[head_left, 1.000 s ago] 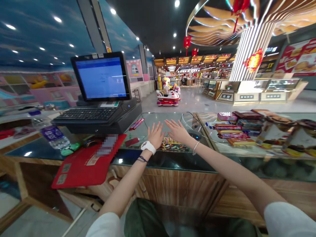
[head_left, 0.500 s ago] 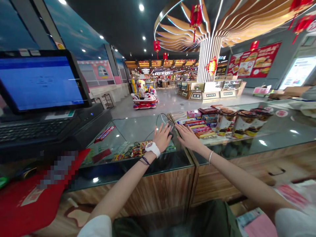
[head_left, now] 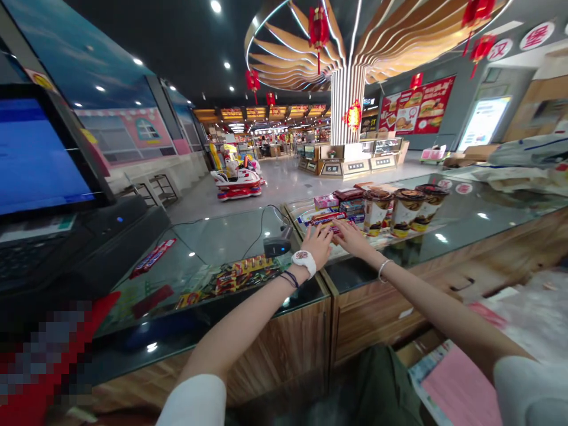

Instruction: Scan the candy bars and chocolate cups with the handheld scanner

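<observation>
While left hand [head_left: 318, 239] and right hand [head_left: 354, 238] lie flat, fingers released, beside three cups [head_left: 403, 213]

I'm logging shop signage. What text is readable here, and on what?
"汉": round white sign, upper right wall.
"堡": second round sign beside it.
Burger poster, snack packs, cups, screen: too small or blurred to read.

both hands [head_left: 337, 239] outstretched, side by side, fingers open
</observation>
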Action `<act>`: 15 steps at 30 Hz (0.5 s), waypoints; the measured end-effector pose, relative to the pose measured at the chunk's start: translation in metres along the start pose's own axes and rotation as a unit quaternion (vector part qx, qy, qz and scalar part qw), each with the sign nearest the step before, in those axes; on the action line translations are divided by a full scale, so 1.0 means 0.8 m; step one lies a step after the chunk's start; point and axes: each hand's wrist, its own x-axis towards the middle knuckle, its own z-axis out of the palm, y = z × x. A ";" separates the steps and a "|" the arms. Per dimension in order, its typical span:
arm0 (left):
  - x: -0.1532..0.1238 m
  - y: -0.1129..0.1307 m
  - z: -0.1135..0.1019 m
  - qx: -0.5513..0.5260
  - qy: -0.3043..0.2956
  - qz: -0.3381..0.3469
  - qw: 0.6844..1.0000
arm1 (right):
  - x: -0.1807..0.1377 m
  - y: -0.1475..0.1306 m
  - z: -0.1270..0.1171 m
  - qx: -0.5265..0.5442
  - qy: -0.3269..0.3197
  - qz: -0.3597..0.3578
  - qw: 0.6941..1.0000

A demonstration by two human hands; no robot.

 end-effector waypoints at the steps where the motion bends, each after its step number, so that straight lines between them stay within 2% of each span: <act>1: 0.007 0.001 0.005 -0.002 0.000 -0.001 1.000 | 0.003 0.006 0.001 0.001 0.002 0.009 1.000; 8: 0.048 -0.018 0.039 -0.011 0.003 -0.056 0.998 | 0.020 0.021 0.003 0.013 0.019 0.047 0.999; 15: 0.048 -0.047 0.051 -0.031 -0.018 -0.100 0.994 | 0.019 0.025 0.010 0.000 0.006 0.065 0.998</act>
